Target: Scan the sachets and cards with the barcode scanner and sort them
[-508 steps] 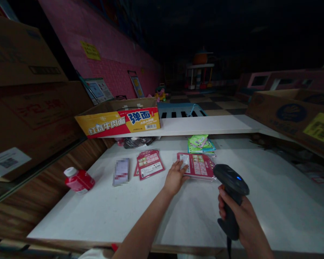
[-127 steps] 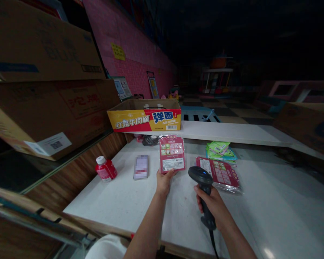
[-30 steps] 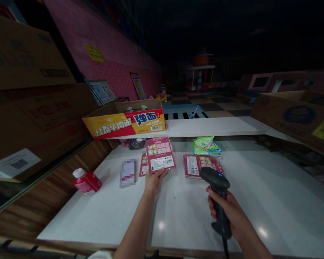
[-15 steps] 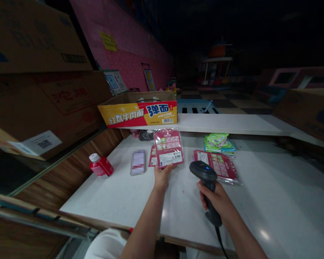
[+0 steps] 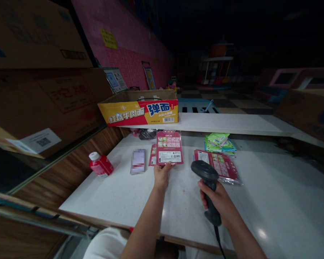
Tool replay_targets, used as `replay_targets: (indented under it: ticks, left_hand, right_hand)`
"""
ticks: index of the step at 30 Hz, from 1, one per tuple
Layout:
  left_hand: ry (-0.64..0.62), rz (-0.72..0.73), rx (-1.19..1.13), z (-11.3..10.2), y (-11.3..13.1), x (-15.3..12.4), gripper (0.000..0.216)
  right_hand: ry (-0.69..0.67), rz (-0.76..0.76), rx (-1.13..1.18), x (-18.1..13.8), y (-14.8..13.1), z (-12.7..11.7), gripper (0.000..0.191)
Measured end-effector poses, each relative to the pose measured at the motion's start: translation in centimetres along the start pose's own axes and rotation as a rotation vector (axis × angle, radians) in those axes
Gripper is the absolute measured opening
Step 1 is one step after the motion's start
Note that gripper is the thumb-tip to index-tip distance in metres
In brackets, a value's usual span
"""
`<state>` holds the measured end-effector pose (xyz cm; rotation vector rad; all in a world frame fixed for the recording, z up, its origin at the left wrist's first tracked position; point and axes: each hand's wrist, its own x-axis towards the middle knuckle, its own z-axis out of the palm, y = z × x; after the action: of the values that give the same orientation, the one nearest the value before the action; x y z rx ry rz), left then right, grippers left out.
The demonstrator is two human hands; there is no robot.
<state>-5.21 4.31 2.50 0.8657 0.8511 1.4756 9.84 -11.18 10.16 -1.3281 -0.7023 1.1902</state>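
My left hand (image 5: 162,175) pinches the lower edge of a pink flat packet (image 5: 169,145) in clear plastic, its printed back and barcode facing up. Partly beneath it on the left lies another pink packet (image 5: 152,155). A black barcode scanner (image 5: 205,169) with a cord is gripped in my right hand (image 5: 216,199), its head angled toward the left. Just behind the scanner rests a pile of pink packets (image 5: 223,166). Farther back sit several green and blue packets (image 5: 218,141).
On the left are a phone (image 5: 138,161) with a blurred screen and a red bottle (image 5: 100,164) with a white cap. An open noodle carton (image 5: 140,112) stands on the raised ledge (image 5: 221,123). Stacked cardboard boxes (image 5: 43,104) rise at far left; another box (image 5: 310,113) is at right.
The pink packet in my left hand has straightened and shifted slightly right. A blue light on the scanner has gone out; the scanner has barely moved.
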Motion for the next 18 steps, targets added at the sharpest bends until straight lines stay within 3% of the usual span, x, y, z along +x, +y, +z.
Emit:
replay_targets:
  ticks: [12, 18]
  left_hand:
    - [0.129, 0.139, -0.075, 0.1, -0.4, 0.5, 0.049]
    - [0.357, 0.069, 0.158, 0.2, -0.4, 0.4, 0.044]
  right_hand:
    - [-0.008, -0.006, 0.027, -0.8, 0.1, -1.4, 0.042]
    - [-0.024, 0.0, -0.006, -1.1, -0.3, -2.3, 0.041]
